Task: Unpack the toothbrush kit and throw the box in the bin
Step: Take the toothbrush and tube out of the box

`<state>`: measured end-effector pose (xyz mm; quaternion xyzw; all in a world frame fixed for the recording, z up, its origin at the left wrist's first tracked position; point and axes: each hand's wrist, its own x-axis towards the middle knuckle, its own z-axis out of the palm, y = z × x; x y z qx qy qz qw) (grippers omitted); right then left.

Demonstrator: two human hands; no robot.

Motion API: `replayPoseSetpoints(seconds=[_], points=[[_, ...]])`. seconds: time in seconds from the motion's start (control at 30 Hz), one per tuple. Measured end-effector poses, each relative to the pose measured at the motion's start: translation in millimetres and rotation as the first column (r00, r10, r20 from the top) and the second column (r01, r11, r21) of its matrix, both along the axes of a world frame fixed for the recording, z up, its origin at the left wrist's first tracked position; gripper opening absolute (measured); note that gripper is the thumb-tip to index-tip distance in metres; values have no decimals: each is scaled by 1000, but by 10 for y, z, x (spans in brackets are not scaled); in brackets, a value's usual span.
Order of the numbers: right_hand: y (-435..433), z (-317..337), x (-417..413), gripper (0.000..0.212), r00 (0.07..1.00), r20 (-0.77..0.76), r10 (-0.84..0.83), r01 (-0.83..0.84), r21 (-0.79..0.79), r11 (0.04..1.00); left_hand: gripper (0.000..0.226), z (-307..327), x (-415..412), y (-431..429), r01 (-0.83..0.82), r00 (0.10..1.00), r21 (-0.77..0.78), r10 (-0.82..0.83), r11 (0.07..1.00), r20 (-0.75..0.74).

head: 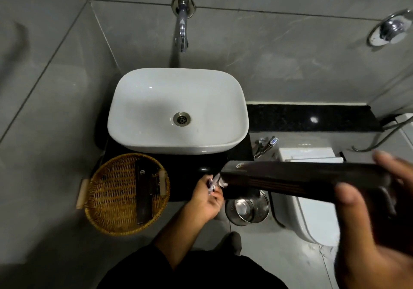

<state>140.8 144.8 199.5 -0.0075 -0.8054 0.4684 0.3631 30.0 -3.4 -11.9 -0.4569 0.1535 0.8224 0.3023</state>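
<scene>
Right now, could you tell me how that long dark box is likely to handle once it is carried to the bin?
The long dark box probably stays stiff: its edges look straight. Held by one end in the right hand, it seems light. Its open end may spill whatever remains inside.

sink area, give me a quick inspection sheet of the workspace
surface: black counter under a white sink, basin bare
job's things: dark box held level; steel bin on the floor below it
clutter: wicker basket holding more dark boxes
hands: right hand grips the box end; left hand pinches a small wrapper at its open end
cables: hose at far right
surroundings: grey tiled walls, wall tap, toilet
</scene>
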Motion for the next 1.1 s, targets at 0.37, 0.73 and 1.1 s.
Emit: replayPoseSetpoints(seconds=[0.37, 0.73, 1.1], points=[[335, -1293, 126, 66, 541, 792, 282, -498, 31, 867, 31, 331, -151, 539, -256, 960, 2, 254, 967, -118], [1320, -2415, 113, 28, 609, 792, 43, 111, -138, 984, 30, 400, -43, 594, -189, 981, -409, 158, 893, -110], [1772, -3427, -424, 49, 391, 920, 16, 217, -109, 970, 31, 422, 379, 403, -153, 988, -438, 147, 886, -49]])
